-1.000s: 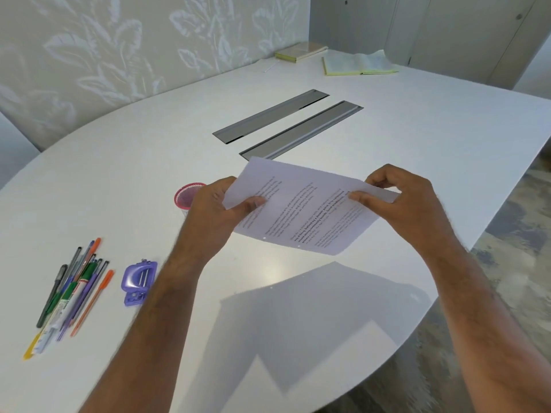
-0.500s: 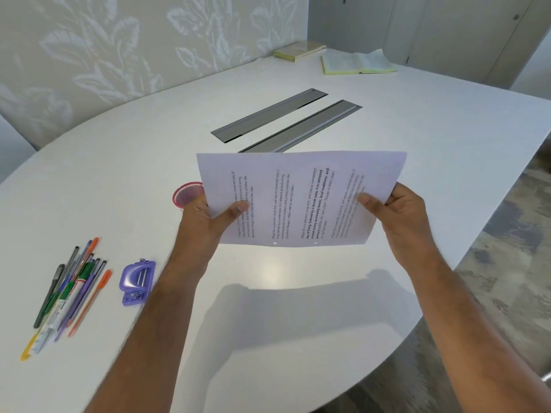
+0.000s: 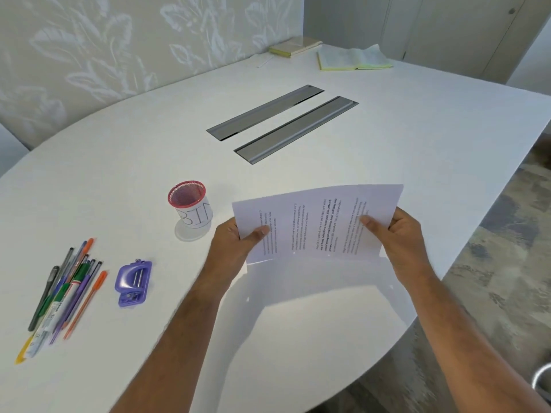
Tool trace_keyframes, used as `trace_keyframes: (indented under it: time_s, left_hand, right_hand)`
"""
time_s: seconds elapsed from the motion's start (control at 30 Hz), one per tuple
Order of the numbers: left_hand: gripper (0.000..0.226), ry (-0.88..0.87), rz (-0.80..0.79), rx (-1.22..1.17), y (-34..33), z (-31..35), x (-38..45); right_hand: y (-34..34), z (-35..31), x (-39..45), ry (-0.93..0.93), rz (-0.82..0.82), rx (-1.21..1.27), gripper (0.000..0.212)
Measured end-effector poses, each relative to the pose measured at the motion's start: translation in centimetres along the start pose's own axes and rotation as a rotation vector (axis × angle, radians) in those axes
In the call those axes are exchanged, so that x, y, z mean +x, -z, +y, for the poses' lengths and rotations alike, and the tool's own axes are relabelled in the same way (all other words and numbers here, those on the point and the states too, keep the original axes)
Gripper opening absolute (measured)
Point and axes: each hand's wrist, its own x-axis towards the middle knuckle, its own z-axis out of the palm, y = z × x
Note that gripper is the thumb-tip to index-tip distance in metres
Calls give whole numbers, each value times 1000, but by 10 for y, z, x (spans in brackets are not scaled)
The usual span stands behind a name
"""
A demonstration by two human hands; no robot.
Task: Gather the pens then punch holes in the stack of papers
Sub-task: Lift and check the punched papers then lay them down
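You've got the stack of papers [image 3: 317, 223] upright w/ its bottom edge on the table [image 3: 149, 162] nr the right edge, left hand [image 3: 235, 244] & right hand [image 3: 398, 234] pinching its sides, thumbs in front.

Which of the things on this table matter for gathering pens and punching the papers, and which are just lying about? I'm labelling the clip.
Part of the job:
pens, loose in a pile
pink mesh cup, empty
purple hole punch
stack of papers, held by left hand and right hand

Just lying about:
open book
closed book
two grey cable flaps
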Motion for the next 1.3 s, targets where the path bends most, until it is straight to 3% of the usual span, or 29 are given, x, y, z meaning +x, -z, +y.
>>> trace_keyframes:
  time_s: [0.2, 0.37, 0.53, 0.63, 0.73, 0.83, 0.97, 1.03, 1.1, 1.2, 1.3]
  left_hand:
    - [31, -70, 43, -3, 6, 17, 1]
    - [71, -275, 202, 70, 12, 44, -2]
    - [75, -526, 385, 590, 13, 55, -8]
    - [77, -577, 378, 769, 9, 66, -11]
    - [69, -585, 298, 763, 1, 76, -16]
    - [59, -470, 174, 649, -7, 88, -22]
    - [18, -418, 37, 531, -9, 86, -22]
    - [9, -350, 29, 461, -8, 81, -20]
    - [10, -290, 31, 402, -6, 78, -18]
    - [12, -252, 47, 293, -3, 76, -15]
    - [17, -222, 49, 214, 0, 72, -11]
  right_hand:
    - [-3, -24, 3, 89, -17, -31, 22]
    - [-7, -57, 7, 231, -27, -146, 22]
    - [-20, -88, 5, 365, -49, -322, 25]
    - [-31, -102, 2, 405, -76, -370, 16]
    - [-40, -114, -3, 437, -139, -425, 10]
    - [-44, -125, -6, 460, -200, -449, 10]
    - [-46, -129, -5, 486, -188, -455, 12]
    - [-45, -125, -2, 520, -128, -456, 26]
    - [-43, -116, 2, 539, -54, -433, 60]
    - [-41, -100, 7, 388, 42, -356, 102]
    - [-43, -84, 9, 253, 26, -261, 113]
